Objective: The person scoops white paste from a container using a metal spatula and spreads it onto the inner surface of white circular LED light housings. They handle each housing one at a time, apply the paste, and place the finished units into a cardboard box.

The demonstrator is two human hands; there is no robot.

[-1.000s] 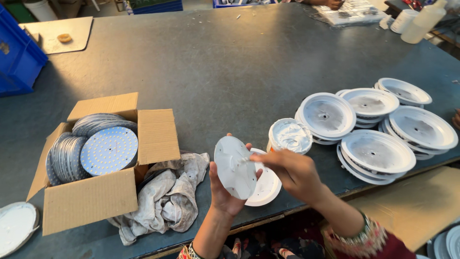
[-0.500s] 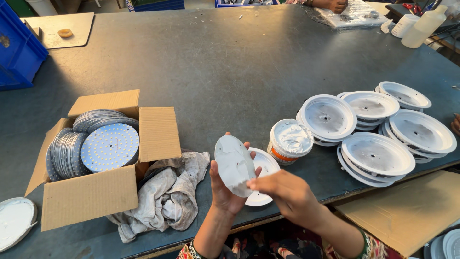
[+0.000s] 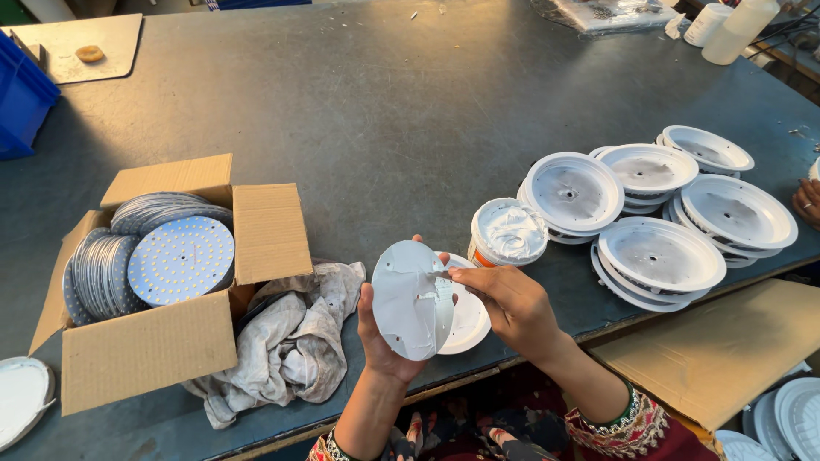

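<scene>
Head view: a round grey metal disc (image 3: 412, 299) stands upright over the table edge, grasped from behind by the left hand (image 3: 384, 337). Right hand (image 3: 511, 309) pinches a thin tool against its face, spreading white paste. Behind sit a paste tub (image 3: 507, 232), stacked white housings (image 3: 658, 254) and a cardboard box (image 3: 145, 358).

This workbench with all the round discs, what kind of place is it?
Probably a lamp assembly workshop: a cardboard box of round LED boards, stacks of white housings, and an open tub of white paste.
</scene>
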